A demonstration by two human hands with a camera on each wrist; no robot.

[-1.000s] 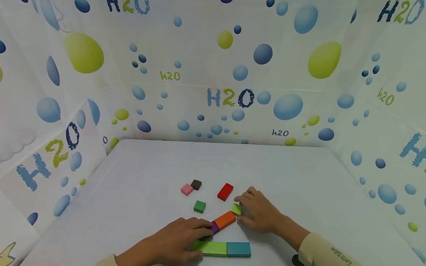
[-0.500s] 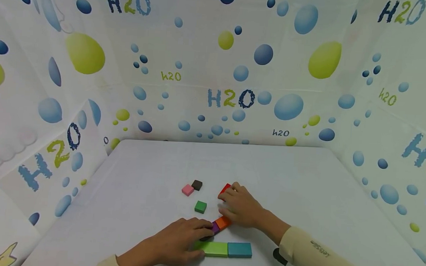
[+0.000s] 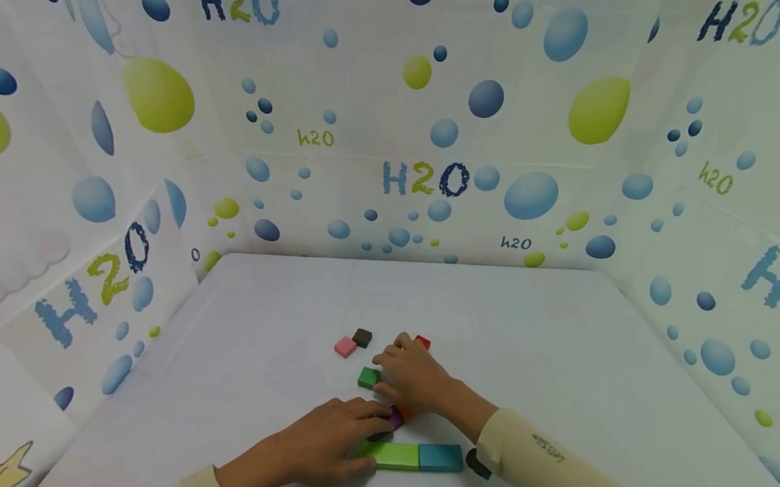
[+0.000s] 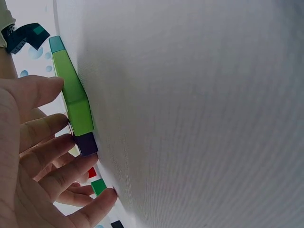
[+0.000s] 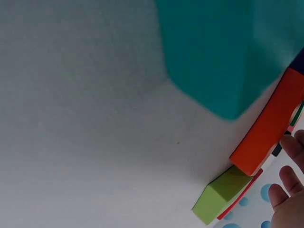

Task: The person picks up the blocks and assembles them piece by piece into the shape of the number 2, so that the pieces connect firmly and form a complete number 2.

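My left hand (image 3: 326,442) rests at the row's left end, thumb on the near side of a long light green block (image 3: 397,456), fingers by a purple block (image 3: 396,418). A teal block (image 3: 440,458) abuts the light green one. Beyond them an orange block (image 5: 270,123) continues from the purple one, and a small lime block (image 5: 218,194) touches its far end. My right hand (image 3: 416,381) hovers over these, thumb and fingertips on either side of a small green block (image 3: 367,378). I see no grip on it. My right hand partly covers a red block (image 3: 422,341).
A pink block (image 3: 345,346) and a dark brown block (image 3: 361,338) lie corner to corner farther back. White cloth covers the table (image 3: 275,289), and a sheet printed with bubbles (image 3: 530,196) hangs around it.
My right hand has left the lime block and moved leftward, past the red block, to the small green block. My left hand stays in place.
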